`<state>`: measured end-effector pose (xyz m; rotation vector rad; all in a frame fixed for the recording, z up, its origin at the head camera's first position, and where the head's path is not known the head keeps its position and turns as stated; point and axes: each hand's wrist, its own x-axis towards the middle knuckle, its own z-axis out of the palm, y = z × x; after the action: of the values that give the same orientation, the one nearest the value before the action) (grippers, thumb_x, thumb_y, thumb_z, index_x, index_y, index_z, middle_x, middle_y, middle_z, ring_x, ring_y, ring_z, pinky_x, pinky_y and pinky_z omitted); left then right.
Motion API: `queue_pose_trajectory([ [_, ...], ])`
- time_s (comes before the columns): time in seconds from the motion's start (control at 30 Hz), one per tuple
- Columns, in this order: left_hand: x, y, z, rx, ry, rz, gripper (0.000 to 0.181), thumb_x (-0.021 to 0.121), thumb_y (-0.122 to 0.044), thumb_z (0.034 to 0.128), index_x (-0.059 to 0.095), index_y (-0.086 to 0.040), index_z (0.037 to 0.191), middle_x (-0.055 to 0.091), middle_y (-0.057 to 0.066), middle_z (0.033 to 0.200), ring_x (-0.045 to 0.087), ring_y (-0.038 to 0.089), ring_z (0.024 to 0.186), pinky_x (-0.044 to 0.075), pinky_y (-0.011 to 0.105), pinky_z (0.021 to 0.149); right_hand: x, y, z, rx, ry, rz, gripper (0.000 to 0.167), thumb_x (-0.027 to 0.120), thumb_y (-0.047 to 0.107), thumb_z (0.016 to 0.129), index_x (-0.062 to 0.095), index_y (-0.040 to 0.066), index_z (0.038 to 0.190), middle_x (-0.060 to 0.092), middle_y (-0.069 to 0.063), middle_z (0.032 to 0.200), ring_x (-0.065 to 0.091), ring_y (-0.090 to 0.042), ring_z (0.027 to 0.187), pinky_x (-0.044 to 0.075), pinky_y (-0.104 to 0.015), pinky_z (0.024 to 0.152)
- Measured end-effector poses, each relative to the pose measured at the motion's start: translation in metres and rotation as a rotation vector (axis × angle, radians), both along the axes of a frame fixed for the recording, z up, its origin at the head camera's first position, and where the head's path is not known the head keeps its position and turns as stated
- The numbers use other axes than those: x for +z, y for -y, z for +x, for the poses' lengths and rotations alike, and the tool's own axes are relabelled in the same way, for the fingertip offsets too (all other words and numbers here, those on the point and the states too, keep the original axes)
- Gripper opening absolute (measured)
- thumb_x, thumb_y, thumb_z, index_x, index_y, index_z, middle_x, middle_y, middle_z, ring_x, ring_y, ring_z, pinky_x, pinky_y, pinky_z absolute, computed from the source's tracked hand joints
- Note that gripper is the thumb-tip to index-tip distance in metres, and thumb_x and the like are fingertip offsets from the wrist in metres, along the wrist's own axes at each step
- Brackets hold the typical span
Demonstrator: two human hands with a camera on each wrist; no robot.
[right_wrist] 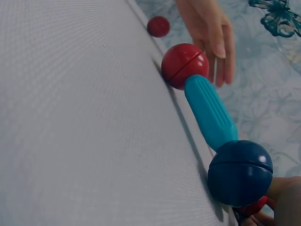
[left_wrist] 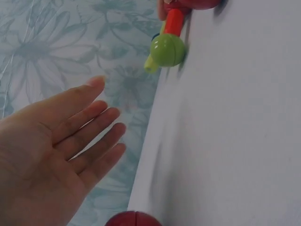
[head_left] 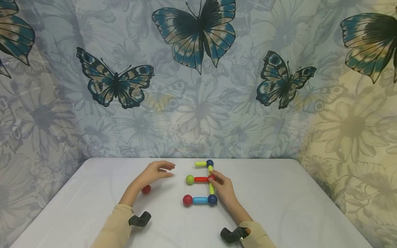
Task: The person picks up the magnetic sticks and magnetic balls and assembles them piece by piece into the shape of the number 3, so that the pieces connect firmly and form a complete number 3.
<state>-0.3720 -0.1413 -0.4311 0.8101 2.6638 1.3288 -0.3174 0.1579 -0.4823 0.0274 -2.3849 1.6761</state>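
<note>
My left hand (head_left: 155, 173) hovers over the left part of the table with its fingers loosely extended and nothing in them. Behind its wrist a loose red ball (head_left: 146, 189) lies on the cloth. My right hand (head_left: 224, 186) pinches the middle red ball (head_left: 211, 178) of a ball-and-stick figure. A red stick (head_left: 201, 179) runs left from that ball to a green ball (head_left: 190, 179). Yellow-green sticks link it to a dark blue ball (head_left: 210, 163) at the far end and another blue ball (right_wrist: 240, 173) at the near end.
At the figure's near end, a light blue stick (head_left: 200, 200) joins the blue ball to a red ball (head_left: 187, 200). A yellow-green stick (head_left: 200, 164) points left from the far ball. Butterfly-patterned fabric (head_left: 198, 113) hangs behind the white-covered table (head_left: 297, 206).
</note>
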Motion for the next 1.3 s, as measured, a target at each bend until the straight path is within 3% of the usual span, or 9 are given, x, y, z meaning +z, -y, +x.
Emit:
queue_pose_trajectory([
  [0.13,0.000,0.020,-0.001,-0.100,0.043,-0.042,0.044,0.071,-0.024,0.0890,0.062,-0.001,0.126,0.067,0.015,0.125,0.062,0.032,0.118,0.050,0.044,0.101,-0.001,0.000,0.001,0.002,-0.015,0.009,0.036,0.066,0.011,0.091,0.064,0.006,0.126,0.055,-0.016,0.142,0.048,-0.034,0.136,0.041,-0.042,0.110],
  [0.33,0.000,0.045,-0.001,-0.182,0.124,-0.099,0.042,0.070,-0.025,0.0900,0.063,-0.004,0.126,0.069,0.012,0.122,0.065,0.028,0.114,0.053,0.036,0.096,-0.002,-0.001,0.001,0.004,-0.022,0.007,0.035,0.066,0.011,0.092,0.064,0.006,0.126,0.054,-0.017,0.142,0.048,-0.035,0.135,0.041,-0.041,0.110],
  [0.57,-0.002,0.065,0.003,-0.197,0.216,-0.137,0.042,0.071,-0.029,0.0891,0.064,-0.013,0.127,0.069,0.004,0.124,0.062,0.019,0.119,0.048,0.029,0.098,-0.003,-0.001,0.001,0.004,-0.008,0.001,0.036,0.066,0.010,0.091,0.064,0.006,0.127,0.054,-0.017,0.142,0.048,-0.035,0.135,0.042,-0.040,0.109],
  [0.73,-0.003,0.077,0.005,-0.219,0.266,-0.120,0.041,0.070,-0.025,0.0889,0.063,-0.012,0.128,0.068,0.005,0.126,0.063,0.015,0.115,0.047,0.020,0.094,-0.003,-0.002,0.000,-0.002,0.004,0.000,0.036,0.067,0.010,0.091,0.064,0.007,0.127,0.054,-0.015,0.143,0.047,-0.033,0.136,0.042,-0.039,0.109],
  [0.87,-0.005,0.085,0.005,-0.247,0.293,-0.089,0.043,0.071,-0.023,0.0884,0.062,-0.011,0.129,0.067,0.008,0.127,0.065,0.017,0.112,0.048,0.018,0.091,-0.003,-0.002,0.000,-0.005,0.002,0.000,0.037,0.067,0.009,0.090,0.064,0.008,0.127,0.054,-0.015,0.143,0.047,-0.033,0.136,0.042,-0.039,0.109],
  [1.07,-0.008,0.096,0.006,-0.263,0.305,-0.074,0.042,0.071,-0.021,0.0877,0.063,-0.011,0.128,0.066,0.008,0.128,0.061,0.017,0.118,0.046,0.017,0.094,-0.003,-0.001,0.000,0.005,-0.001,-0.016,0.036,0.067,0.010,0.091,0.064,0.007,0.127,0.054,-0.015,0.143,0.047,-0.033,0.137,0.041,-0.039,0.110],
  [1.3,-0.007,0.098,0.009,-0.228,0.312,-0.087,0.042,0.071,-0.024,0.0881,0.063,-0.011,0.127,0.066,0.006,0.129,0.059,0.014,0.119,0.044,0.034,0.102,0.000,0.001,0.001,0.004,0.000,-0.013,0.036,0.067,0.011,0.091,0.064,0.006,0.127,0.054,-0.016,0.143,0.047,-0.034,0.136,0.041,-0.041,0.110],
])
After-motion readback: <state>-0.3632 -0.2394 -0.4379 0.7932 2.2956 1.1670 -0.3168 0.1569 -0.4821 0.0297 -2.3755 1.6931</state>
